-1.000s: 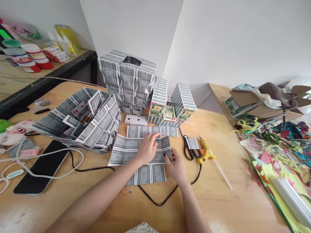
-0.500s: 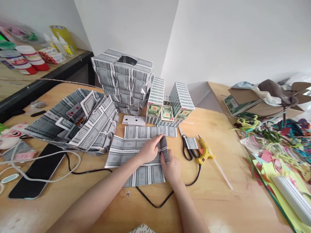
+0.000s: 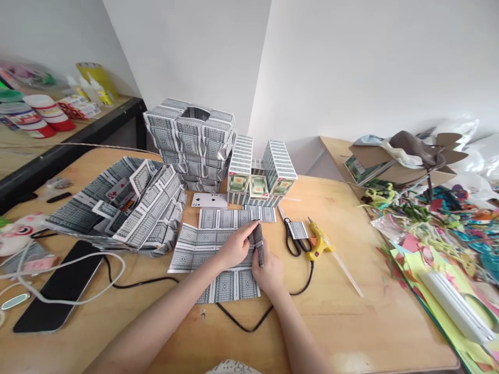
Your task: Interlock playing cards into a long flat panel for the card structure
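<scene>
A sheet of joined playing cards, backs up, lies flat in front of me with its right-hand strip folded upright. My left hand reaches over the sheet, fingers closed at the far end of the folded strip, index finger along its top. My right hand grips the near end of that strip from the right side, its fingers partly hidden behind it. Just right of my hands lie black-handled scissors, with a loose card over them, and a yellow glue gun holding a clear glue stick.
Behind the sheet stand a tall card-built box and stacked card packs. An open card-built container holds loose cards at left, near a phone and white cable. A black cord crosses the table. Craft scraps lie at right.
My head view has shifted a little, so the scene sits lower and further left. Both hands keep hold of the folded strip, which now stands a bit more edge-on.
</scene>
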`<move>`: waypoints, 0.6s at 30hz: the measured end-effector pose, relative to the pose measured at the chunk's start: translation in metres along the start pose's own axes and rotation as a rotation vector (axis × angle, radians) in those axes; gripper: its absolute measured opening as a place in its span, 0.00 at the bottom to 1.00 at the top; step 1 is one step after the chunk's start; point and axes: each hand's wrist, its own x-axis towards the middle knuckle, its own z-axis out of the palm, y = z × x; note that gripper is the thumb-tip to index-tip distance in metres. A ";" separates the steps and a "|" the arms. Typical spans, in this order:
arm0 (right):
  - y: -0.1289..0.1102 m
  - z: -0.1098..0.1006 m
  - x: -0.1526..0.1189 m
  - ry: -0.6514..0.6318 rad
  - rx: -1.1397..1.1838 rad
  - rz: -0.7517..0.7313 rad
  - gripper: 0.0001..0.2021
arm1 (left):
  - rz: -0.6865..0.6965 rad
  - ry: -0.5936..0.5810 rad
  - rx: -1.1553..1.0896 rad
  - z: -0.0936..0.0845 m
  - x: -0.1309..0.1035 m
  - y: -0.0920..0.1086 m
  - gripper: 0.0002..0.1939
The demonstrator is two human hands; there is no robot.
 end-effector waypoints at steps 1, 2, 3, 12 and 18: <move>0.001 -0.001 -0.003 -0.002 0.002 0.002 0.21 | 0.019 0.000 0.051 -0.003 -0.001 0.002 0.30; 0.001 -0.002 -0.005 -0.003 0.002 0.005 0.21 | 0.031 0.007 0.111 -0.008 -0.002 0.003 0.29; 0.002 -0.003 -0.008 -0.005 0.001 0.011 0.22 | 0.032 0.022 0.178 -0.014 -0.003 0.003 0.27; 0.007 -0.012 -0.020 -0.031 0.037 0.110 0.25 | -0.174 0.120 0.531 -0.062 -0.008 -0.013 0.23; 0.000 -0.014 -0.018 -0.096 0.050 0.169 0.25 | -0.105 0.111 0.496 -0.055 -0.017 0.001 0.12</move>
